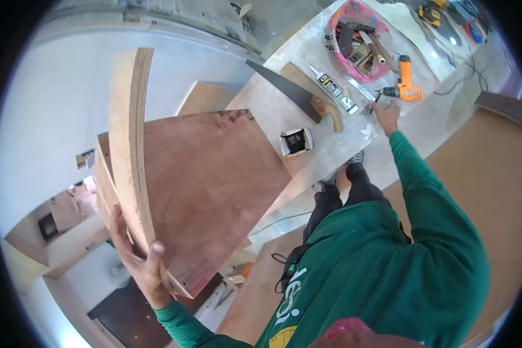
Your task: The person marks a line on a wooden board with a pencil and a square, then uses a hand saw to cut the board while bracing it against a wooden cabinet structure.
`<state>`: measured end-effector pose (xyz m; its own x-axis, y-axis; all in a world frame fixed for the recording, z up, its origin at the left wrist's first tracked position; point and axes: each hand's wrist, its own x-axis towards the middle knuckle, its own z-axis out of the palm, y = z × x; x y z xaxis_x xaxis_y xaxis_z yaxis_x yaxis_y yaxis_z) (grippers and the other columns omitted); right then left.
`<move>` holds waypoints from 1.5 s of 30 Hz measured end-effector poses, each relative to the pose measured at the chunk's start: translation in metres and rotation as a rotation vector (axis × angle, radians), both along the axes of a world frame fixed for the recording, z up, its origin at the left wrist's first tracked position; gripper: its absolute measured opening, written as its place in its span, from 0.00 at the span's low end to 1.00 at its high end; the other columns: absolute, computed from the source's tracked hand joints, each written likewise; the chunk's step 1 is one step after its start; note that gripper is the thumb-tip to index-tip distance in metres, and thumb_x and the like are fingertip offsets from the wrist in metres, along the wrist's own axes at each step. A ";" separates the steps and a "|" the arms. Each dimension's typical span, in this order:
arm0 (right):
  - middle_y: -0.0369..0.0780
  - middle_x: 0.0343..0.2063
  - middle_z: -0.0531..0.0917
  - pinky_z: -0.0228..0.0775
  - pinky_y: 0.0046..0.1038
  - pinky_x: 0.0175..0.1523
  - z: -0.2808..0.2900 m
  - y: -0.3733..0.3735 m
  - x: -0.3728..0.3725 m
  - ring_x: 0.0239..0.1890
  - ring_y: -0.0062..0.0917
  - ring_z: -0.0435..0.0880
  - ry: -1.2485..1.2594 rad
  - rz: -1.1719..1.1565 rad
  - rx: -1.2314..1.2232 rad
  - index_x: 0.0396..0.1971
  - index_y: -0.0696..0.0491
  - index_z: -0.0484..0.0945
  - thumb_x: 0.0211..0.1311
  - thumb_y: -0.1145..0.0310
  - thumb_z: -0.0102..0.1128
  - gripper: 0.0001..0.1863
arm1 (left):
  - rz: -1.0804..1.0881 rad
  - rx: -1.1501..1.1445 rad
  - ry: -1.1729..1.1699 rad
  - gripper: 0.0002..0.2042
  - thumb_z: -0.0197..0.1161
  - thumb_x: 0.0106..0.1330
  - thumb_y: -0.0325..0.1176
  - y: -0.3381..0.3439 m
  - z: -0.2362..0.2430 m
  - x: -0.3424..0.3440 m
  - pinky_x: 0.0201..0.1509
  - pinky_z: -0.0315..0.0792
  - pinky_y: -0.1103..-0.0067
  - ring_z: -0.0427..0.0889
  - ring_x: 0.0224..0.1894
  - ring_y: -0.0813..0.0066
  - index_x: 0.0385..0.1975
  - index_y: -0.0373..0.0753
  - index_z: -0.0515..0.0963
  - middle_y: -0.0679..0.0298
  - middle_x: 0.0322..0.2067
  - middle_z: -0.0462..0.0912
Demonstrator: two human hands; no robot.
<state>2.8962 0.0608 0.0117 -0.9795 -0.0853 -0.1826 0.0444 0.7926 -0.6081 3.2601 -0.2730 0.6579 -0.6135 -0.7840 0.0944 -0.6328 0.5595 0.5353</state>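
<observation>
My left hand (138, 261) is wrapped round the lower end of a pale plywood strip (134, 145), thumb on its near face. The strip stands up along the side of a large reddish-brown plywood panel (209, 185), which joins other boards in a box-like piece. At the worktable my right hand (387, 116) has its fingers drawn together by a small dark thing that I cannot make out. Just beyond those fingers lies an orange cordless drill (409, 87). A metal strip (359, 88) and a sealant tube (336, 93) are left of that hand.
On the worktable (261, 95) lie a handsaw (293, 93) with a wooden handle and a small open box (296, 142) of dark bits. Farther back stands a pink basket (332, 29) of tools. A black cable (475, 72) trails at the right. A brown board (475, 174) is right of me.
</observation>
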 end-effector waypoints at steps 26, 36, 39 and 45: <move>0.28 0.24 0.71 0.65 0.23 0.29 0.155 -0.043 0.051 0.23 0.17 0.69 -0.979 0.248 -0.811 0.37 0.46 0.76 0.74 0.53 0.63 0.13 | -0.201 -0.229 -0.073 0.55 0.72 0.45 0.75 -0.049 -0.027 0.004 0.63 0.77 0.60 0.85 0.59 0.48 0.67 0.36 0.77 0.48 0.54 0.88; 0.30 0.22 0.71 0.67 0.26 0.28 0.205 0.139 0.122 0.22 0.18 0.71 -0.774 0.241 -0.645 0.36 0.48 0.75 0.72 0.55 0.59 0.12 | -0.281 -0.237 -0.045 0.51 0.73 0.45 0.73 -0.049 -0.024 -0.012 0.57 0.80 0.62 0.90 0.50 0.52 0.65 0.39 0.79 0.54 0.47 0.91; 0.30 0.22 0.72 0.67 0.26 0.27 0.212 0.174 0.142 0.22 0.18 0.72 -0.767 0.231 -0.487 0.36 0.49 0.76 0.72 0.55 0.59 0.13 | -0.268 -0.278 -0.026 0.51 0.73 0.46 0.72 -0.044 -0.024 -0.007 0.56 0.80 0.63 0.90 0.51 0.53 0.65 0.39 0.79 0.55 0.47 0.91; 0.31 0.22 0.73 0.67 0.26 0.26 0.223 0.220 0.170 0.21 0.19 0.73 -0.771 0.237 -0.238 0.35 0.49 0.76 0.72 0.54 0.59 0.14 | -0.317 -0.221 -0.099 0.49 0.73 0.46 0.72 -0.049 -0.022 0.011 0.58 0.80 0.61 0.88 0.55 0.53 0.63 0.40 0.81 0.55 0.50 0.90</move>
<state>3.0664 0.2807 0.2343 -0.5392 -0.3935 -0.7446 0.3645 0.6880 -0.6276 3.2710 -0.3223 0.6362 -0.8367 -0.5213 0.1681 -0.4522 0.8305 0.3252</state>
